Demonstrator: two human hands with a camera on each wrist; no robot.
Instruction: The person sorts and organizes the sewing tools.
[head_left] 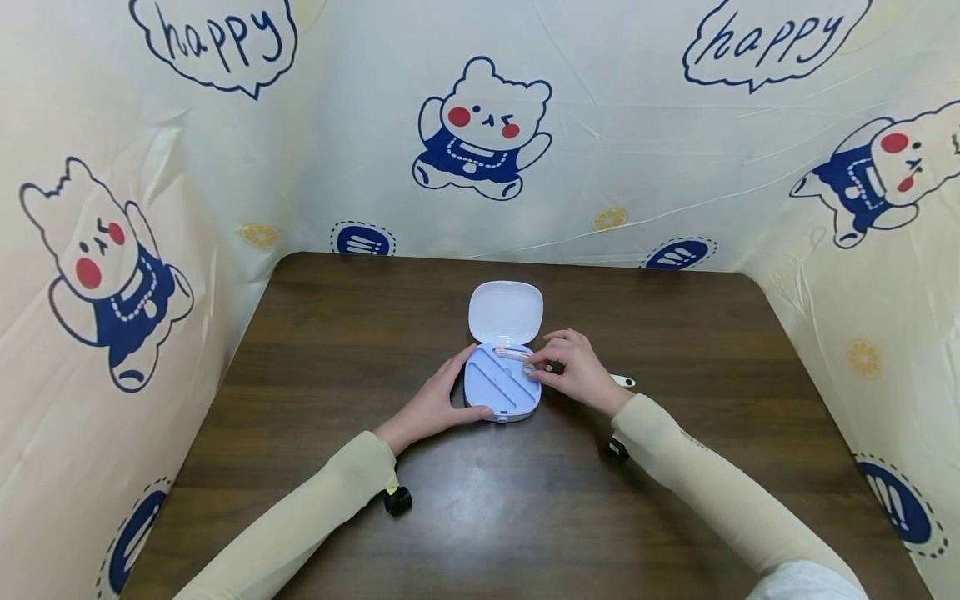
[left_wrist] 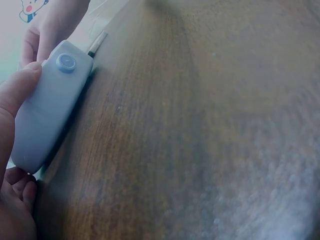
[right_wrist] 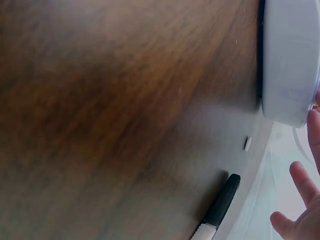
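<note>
A light-blue case stands on the table, its slanted grooves facing up and its pale lid swung back. My left hand grips the case by its left side, with the thumb at the front edge beside a round button. Over the right of the case, the thumb and forefinger of my right hand pinch a small pale round piece, partly hidden by the fingertips. Right beside them, a slim pinkish-white stick lies along the upper part of the case. In the right wrist view, other fingers are spread.
A tool with a white handle and a black end lies on the wooden table, partly behind my right hand. Near the case is a small white piece. A printed curtain hangs around the table's far and side edges.
</note>
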